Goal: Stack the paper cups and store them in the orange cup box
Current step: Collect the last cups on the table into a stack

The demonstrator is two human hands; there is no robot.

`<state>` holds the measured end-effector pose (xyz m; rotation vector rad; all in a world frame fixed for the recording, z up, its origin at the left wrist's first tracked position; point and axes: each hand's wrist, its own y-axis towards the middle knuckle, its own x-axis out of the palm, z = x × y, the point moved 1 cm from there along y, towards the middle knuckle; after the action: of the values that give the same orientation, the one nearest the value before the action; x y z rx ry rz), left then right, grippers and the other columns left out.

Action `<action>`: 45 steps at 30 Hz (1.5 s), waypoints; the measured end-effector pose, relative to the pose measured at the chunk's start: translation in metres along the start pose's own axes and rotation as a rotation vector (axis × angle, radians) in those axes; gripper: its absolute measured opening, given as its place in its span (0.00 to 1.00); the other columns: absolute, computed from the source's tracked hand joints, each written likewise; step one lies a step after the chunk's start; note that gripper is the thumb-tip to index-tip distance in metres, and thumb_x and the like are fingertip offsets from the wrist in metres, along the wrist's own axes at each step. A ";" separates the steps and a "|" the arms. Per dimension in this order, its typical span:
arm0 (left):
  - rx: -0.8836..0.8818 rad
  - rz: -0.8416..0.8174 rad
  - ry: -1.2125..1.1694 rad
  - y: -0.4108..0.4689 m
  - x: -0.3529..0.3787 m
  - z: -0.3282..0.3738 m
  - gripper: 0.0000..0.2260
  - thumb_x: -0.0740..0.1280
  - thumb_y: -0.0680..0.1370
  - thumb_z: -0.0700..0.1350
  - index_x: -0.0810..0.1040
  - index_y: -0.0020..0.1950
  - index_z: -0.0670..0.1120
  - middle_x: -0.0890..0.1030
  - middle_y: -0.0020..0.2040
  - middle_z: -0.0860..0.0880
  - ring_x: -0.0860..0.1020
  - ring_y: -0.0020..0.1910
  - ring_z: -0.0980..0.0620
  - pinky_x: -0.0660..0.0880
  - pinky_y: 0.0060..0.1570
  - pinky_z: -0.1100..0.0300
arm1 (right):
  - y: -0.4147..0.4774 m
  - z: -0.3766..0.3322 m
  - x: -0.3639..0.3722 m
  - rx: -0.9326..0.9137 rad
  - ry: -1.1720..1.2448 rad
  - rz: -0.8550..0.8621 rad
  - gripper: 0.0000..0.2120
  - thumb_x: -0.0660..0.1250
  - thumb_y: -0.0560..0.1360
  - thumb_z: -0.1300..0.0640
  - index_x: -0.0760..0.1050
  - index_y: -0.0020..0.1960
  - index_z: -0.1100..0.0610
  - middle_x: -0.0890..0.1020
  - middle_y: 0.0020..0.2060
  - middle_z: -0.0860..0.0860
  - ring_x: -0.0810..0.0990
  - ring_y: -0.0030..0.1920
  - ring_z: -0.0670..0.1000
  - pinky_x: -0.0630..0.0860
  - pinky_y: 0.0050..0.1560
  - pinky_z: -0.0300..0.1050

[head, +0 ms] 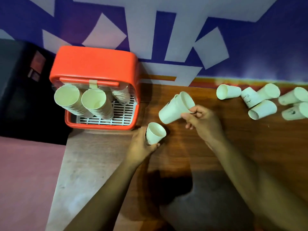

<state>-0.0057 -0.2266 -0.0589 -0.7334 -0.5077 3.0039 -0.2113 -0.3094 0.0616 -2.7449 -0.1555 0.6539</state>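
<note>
Your right hand [201, 120] is up off the table, thumb and fingers pinching the rim of a tilted paper cup [173, 110]. Its mouth angles up toward the wall and its base points down and left. A second rim shows just at its mouth, so it looks like two nested, though I can't be sure. Your left hand [141, 144] sits lower and to the left, fingers curled round a single paper cup [155, 133], open mouth facing up and to the right. That cup is just below the base of the tilted one, and the two are apart. Over on the left, the orange cup box [95, 64] stands against the wall, open at the front, holding three leaning stacks of cups [98, 104] on a white slotted tray [124, 115]. On the right, the loose cups [262, 110] lie scattered on their sides on the wooden table [216, 160], close by the blue-and-white wall [258, 47]. Some are touching, and a few carry dark printing.
</note>
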 end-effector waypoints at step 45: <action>-0.001 -0.145 -0.079 0.026 0.363 0.153 0.32 0.79 0.68 0.49 0.67 0.66 0.65 0.74 0.61 0.68 0.68 0.65 0.55 0.67 0.65 0.59 | 0.104 0.237 -0.327 0.248 -0.218 0.199 0.37 0.66 0.76 0.44 0.55 0.78 0.57 0.69 0.72 0.57 0.70 0.70 0.58 0.69 0.69 0.55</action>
<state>-0.3961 -0.2683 -0.1012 -0.5536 -0.5395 2.9069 -0.6073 -0.3997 -0.0351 -2.4656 0.1443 0.9565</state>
